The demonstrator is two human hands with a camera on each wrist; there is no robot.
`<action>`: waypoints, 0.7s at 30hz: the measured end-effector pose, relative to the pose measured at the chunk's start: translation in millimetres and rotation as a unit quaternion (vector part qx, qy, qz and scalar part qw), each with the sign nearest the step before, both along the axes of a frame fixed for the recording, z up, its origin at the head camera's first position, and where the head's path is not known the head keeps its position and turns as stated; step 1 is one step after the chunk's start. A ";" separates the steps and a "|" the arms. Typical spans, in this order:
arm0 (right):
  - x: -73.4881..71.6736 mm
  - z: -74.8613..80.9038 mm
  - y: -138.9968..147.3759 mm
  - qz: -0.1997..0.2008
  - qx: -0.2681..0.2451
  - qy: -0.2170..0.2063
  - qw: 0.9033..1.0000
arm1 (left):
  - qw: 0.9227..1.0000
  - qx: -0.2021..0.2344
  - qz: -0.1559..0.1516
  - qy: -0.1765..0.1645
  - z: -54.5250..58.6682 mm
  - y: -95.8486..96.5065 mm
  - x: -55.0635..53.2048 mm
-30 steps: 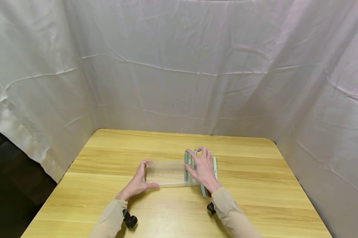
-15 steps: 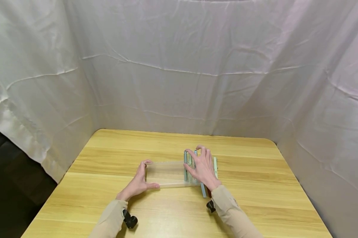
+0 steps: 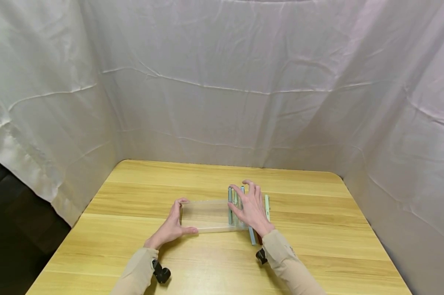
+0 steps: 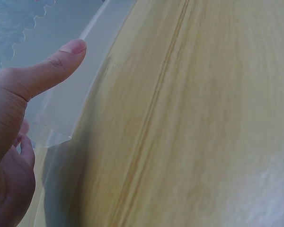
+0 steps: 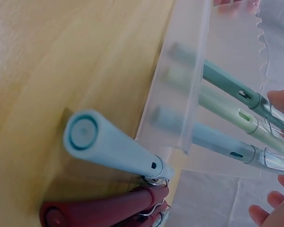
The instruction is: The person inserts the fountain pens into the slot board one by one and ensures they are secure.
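My left hand (image 3: 171,223) grips the left end of a translucent plastic tray (image 3: 205,215), thumb along the near wall and fingers at the far side. In the left wrist view, the thumb lies over the wall of this tray (image 4: 68,101). Over the tray's right end, my right hand (image 3: 252,207) pinches a dark green fountain pen (image 5: 227,85) near its cap, the grip partly hidden. Beside it in the tray lie a pale green fountain pen (image 5: 222,111) and a light blue one (image 5: 220,142), roughly parallel, clips toward the far side. Other right fingers hover near the blue cap.
Right of the tray, on the wooden table (image 3: 317,229), lie another light blue pen (image 5: 113,146), dark red pens (image 5: 99,205) and a pale green pen (image 3: 267,207). Pale curtains (image 3: 222,102) surround the table's back and sides.
The dark green pen has shifted very slightly left under my right hand, whose outer fingers have lifted a little. The left hand and tray stay in place.
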State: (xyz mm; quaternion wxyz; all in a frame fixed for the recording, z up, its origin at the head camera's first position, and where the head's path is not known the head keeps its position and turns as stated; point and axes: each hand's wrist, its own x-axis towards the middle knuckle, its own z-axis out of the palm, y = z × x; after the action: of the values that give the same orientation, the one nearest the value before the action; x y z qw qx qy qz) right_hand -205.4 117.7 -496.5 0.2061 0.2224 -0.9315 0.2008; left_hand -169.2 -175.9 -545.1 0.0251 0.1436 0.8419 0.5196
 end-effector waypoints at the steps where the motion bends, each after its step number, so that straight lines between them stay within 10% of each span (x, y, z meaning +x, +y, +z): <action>1: -0.1 -0.5 0.1 0.002 -0.002 -0.001 1.000 | 1.000 0.000 0.000 0.000 0.0 0.1 0.0; 21: 12.1 -10.9 16.2 0.024 -0.142 -0.034 0.989 | 1.000 0.004 0.001 0.000 -2.2 -0.2 -0.5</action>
State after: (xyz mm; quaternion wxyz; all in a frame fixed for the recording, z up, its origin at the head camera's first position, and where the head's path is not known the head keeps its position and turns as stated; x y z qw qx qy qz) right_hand -193.3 133.9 -507.4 0.1987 0.2063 -0.8943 0.3439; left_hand -169.7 -176.1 -547.2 0.0236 0.1430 0.8399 0.5231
